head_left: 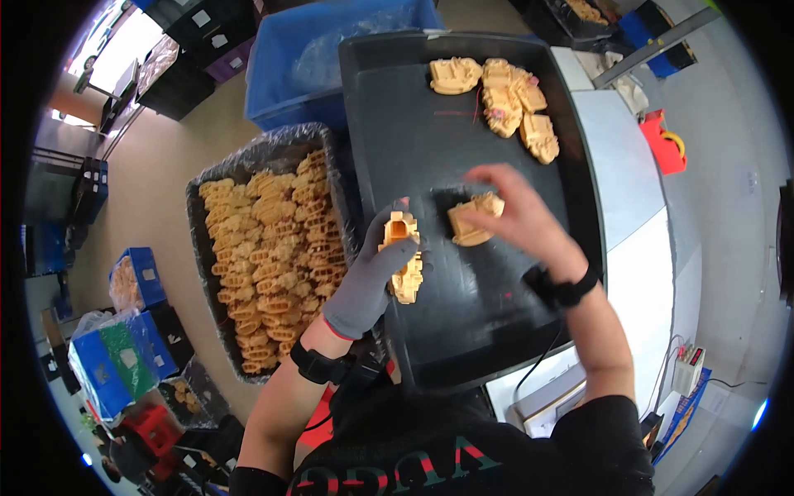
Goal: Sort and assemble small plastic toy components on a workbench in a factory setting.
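My left hand (364,281), in a grey glove, is closed around a pale yellow moulded plastic part (406,281) with a square opening at its upper end. It holds the part upright over the left side of a black tray (438,331). Over the middle of the tray is my bare right hand (529,219), slightly blurred, with thumb and fingers apart. Its thumb overlaps a second yellow plastic part (470,231); whether they touch, I cannot tell. Several similar parts (500,99) lie grouped in the tray's far right corner.
A plastic-lined crate (203,273) full of rows of yellow parts stands left of the tray. Behind it is a blue bin (285,83) with clear film inside. The tray rests on a white table (637,231). A red tape holder (662,145) sits at the far right.
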`<state>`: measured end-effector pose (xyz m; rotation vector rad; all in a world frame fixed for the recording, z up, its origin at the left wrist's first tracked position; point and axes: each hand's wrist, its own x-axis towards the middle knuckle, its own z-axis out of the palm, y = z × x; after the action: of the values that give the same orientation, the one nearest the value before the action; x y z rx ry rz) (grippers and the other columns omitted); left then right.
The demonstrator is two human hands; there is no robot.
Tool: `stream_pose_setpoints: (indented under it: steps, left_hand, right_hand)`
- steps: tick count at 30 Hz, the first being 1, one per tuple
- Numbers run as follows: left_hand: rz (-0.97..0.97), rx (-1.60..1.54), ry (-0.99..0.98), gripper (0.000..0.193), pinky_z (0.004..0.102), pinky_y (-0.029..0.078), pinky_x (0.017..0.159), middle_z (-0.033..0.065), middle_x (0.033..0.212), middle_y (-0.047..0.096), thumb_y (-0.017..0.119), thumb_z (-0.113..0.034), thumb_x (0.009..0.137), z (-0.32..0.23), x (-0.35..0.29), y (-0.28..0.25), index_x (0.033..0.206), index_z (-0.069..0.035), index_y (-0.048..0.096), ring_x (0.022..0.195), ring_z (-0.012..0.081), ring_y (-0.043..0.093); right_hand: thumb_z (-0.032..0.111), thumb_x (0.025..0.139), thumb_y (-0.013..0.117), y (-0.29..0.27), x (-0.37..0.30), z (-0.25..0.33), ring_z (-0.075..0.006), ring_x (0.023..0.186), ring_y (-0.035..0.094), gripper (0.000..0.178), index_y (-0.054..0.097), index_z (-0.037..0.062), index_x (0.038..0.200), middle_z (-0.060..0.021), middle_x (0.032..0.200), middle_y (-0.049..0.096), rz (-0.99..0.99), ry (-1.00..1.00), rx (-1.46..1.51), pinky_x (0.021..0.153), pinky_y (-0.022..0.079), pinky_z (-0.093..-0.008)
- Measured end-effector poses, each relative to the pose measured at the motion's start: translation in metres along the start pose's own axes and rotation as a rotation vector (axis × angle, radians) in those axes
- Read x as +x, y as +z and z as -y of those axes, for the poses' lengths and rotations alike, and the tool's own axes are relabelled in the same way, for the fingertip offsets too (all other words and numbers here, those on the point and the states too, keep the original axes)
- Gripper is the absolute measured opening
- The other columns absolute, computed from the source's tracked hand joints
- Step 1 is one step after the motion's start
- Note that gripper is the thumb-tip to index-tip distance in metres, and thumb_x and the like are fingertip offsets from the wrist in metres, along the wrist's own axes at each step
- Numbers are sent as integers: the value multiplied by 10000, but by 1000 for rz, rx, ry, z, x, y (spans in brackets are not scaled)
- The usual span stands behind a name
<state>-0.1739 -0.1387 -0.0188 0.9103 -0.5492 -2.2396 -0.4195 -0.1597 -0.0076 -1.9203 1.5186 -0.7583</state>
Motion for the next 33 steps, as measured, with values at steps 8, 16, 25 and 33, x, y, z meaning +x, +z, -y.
stream_pose_setpoints:
  steps: [8,16,25,33]
  left_hand:
    - [59,-163,-8,541,345,531,842,164,1185,597,383,-402,989,1,-48,-25,1431,-91,352,1015,248,616]
    - [177,-492,-5,527,407,497,934,143,1219,584,480,-343,955,2,-120,-85,1410,-96,379,1077,265,599]
    - [78,-284,281,491,335,448,995,45,1291,533,454,-358,984,-16,-201,-112,1387,-83,404,1153,162,545]
    - [25,-286,447,524,375,470,987,85,1330,508,433,-387,994,-19,-260,-170,1425,-103,339,1171,210,550]
  right_hand:
    - [332,689,821,9,-30,-28,-374,1077,546,687,462,67,1211,-170,1217,542,425,369,-307,910,463,-389]
    - [320,771,788,23,-51,58,-176,997,564,642,404,14,1186,-142,1056,548,180,394,134,843,480,-295]
    - [567,824,651,127,-69,233,-201,1069,588,847,357,-6,1373,-111,1190,575,440,354,934,941,472,-339]
    - [276,851,728,194,-45,291,-150,1039,541,615,429,14,1321,-67,1155,550,478,172,702,919,450,-295]
